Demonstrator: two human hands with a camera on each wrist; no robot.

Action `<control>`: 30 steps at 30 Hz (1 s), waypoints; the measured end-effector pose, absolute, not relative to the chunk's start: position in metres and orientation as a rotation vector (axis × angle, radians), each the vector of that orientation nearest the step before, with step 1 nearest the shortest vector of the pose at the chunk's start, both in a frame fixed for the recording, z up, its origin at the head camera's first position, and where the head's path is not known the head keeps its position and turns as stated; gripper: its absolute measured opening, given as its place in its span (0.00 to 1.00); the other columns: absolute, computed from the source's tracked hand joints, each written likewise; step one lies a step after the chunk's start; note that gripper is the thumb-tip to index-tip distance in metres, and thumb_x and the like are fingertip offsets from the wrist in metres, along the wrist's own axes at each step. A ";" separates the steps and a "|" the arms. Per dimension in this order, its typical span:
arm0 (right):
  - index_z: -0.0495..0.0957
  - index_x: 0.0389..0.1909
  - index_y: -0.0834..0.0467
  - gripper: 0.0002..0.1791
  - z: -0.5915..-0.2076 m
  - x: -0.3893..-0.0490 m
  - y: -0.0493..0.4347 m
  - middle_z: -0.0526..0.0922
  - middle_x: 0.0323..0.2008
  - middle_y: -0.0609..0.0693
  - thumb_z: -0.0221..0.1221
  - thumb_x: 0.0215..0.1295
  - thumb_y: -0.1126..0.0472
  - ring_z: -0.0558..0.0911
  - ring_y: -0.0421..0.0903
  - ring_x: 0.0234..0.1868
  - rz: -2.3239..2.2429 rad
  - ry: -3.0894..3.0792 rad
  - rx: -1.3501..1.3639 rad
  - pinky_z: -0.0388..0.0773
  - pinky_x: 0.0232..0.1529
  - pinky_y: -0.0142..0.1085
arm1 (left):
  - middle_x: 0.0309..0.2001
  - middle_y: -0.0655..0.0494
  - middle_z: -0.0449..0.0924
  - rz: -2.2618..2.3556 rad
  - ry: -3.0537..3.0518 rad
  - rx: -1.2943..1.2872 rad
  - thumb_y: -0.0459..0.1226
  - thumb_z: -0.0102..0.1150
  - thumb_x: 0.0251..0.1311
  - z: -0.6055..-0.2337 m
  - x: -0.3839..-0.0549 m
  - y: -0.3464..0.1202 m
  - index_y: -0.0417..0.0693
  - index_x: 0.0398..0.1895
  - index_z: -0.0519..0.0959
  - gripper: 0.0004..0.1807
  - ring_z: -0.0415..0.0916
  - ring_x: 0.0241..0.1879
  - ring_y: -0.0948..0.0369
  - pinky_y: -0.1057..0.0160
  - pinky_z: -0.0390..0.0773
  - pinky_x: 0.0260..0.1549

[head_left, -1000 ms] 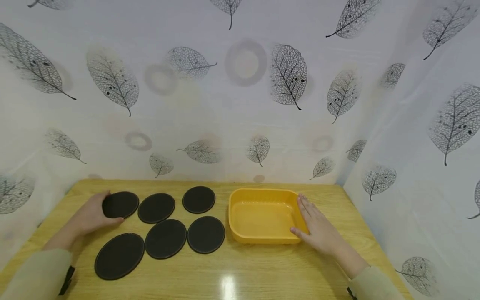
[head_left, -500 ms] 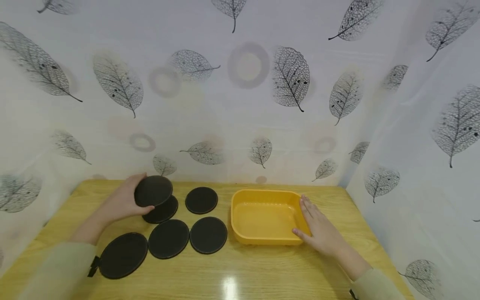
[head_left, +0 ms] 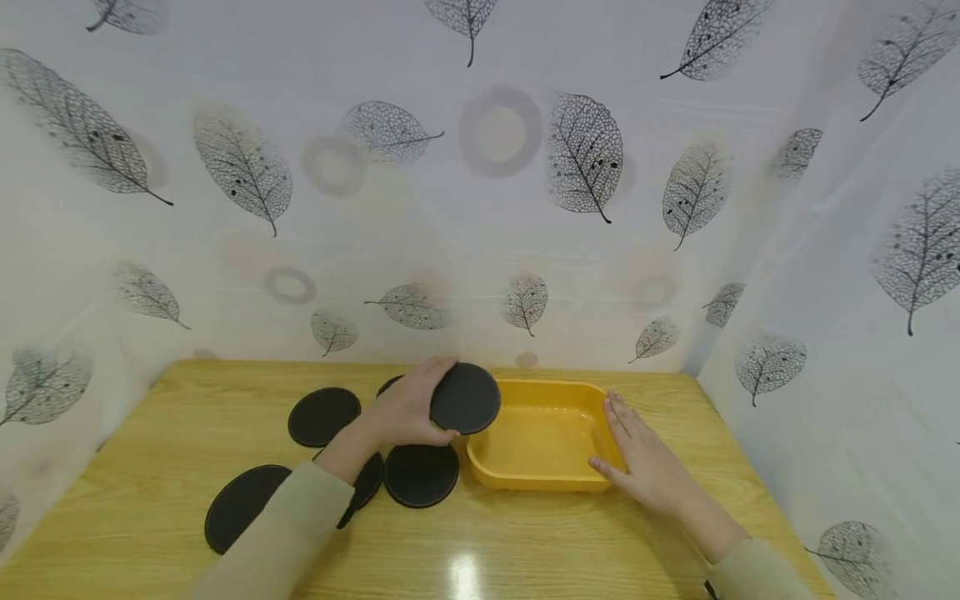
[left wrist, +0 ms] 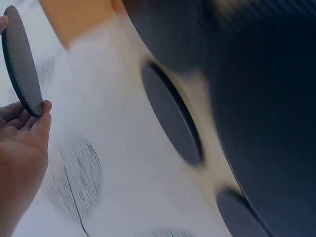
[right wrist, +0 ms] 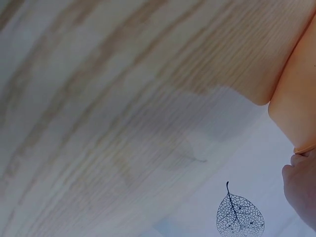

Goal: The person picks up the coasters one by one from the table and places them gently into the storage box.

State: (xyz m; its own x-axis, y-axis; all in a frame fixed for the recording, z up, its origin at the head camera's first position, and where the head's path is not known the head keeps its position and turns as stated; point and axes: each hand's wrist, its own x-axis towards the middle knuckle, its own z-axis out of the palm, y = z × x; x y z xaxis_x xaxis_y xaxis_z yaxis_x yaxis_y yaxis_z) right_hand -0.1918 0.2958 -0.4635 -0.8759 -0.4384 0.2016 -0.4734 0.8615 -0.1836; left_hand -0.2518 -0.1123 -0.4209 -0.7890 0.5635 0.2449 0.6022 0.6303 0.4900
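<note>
My left hand [head_left: 405, 408] grips a round black coaster [head_left: 467, 398] by its edge, thumb below and fingers above. The coaster is tilted up and overlaps the left rim of a yellow plastic basin [head_left: 546, 482] in the head view. In the left wrist view the held coaster [left wrist: 22, 59] shows a grey face with stitching round the rim. My right hand [head_left: 648, 462] rests on the basin's right side with straight fingers. Only part of that right hand [right wrist: 301, 182] appears in the right wrist view, beside the orange-looking wall [right wrist: 296, 94]. Nothing shows inside the basin.
Several more black coasters lie flat on the wooden table [head_left: 525, 542]: one at the back left [head_left: 324, 417], one front left [head_left: 243, 508] and one near the basin [head_left: 422, 475]. My left arm partly covers others. A leaf-print curtain [head_left: 480, 208] stands behind the table.
My left hand has lifted the back-left coaster off the table and carried it right, over the other coasters, to the basin's left rim. The right hand has stayed on the basin.
</note>
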 end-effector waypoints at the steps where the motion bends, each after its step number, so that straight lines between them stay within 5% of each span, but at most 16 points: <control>1: 0.51 0.82 0.73 0.51 -0.463 -0.192 0.296 0.48 0.84 0.68 0.57 0.77 0.39 0.55 0.69 0.83 0.346 -2.884 0.708 0.38 0.86 0.40 | 0.79 0.38 0.64 -0.868 -2.779 -1.021 0.49 0.81 0.48 -0.422 -0.252 -0.102 0.37 0.82 0.59 0.61 0.70 0.75 0.42 0.41 0.75 0.72; 7: 0.51 0.82 0.72 0.51 -0.463 -0.191 0.295 0.47 0.85 0.67 0.56 0.77 0.39 0.55 0.68 0.84 0.335 -2.890 0.697 0.55 0.83 0.58 | 0.80 0.41 0.65 -0.794 -2.834 -1.152 0.53 0.79 0.50 -0.428 -0.250 -0.049 0.39 0.83 0.59 0.60 0.70 0.75 0.45 0.46 0.75 0.73; 17: 0.52 0.82 0.73 0.51 -0.463 -0.189 0.295 0.49 0.84 0.69 0.57 0.76 0.40 0.56 0.69 0.83 0.337 -2.881 0.698 0.46 0.86 0.47 | 0.82 0.47 0.62 -0.437 -3.025 -1.139 0.59 0.77 0.56 -0.444 -0.248 -0.002 0.44 0.85 0.56 0.61 0.68 0.78 0.53 0.55 0.74 0.74; 30: 0.52 0.82 0.72 0.51 -0.460 -0.188 0.293 0.49 0.85 0.67 0.58 0.76 0.40 0.56 0.69 0.83 0.353 -2.889 0.690 0.50 0.85 0.51 | 0.83 0.49 0.62 -0.356 -3.048 -1.140 0.59 0.75 0.59 -0.441 -0.243 -0.003 0.45 0.85 0.56 0.59 0.66 0.79 0.54 0.56 0.70 0.77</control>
State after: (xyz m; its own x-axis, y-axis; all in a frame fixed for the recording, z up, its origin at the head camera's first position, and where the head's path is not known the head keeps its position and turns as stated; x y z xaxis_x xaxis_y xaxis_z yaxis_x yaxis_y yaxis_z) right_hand -0.1876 0.2933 -0.4597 -0.8829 -0.4251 0.1994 -0.4606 0.8666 -0.1919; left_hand -0.2427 -0.0029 -0.4410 -0.7496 0.6602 -0.0470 0.6316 0.7348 0.2472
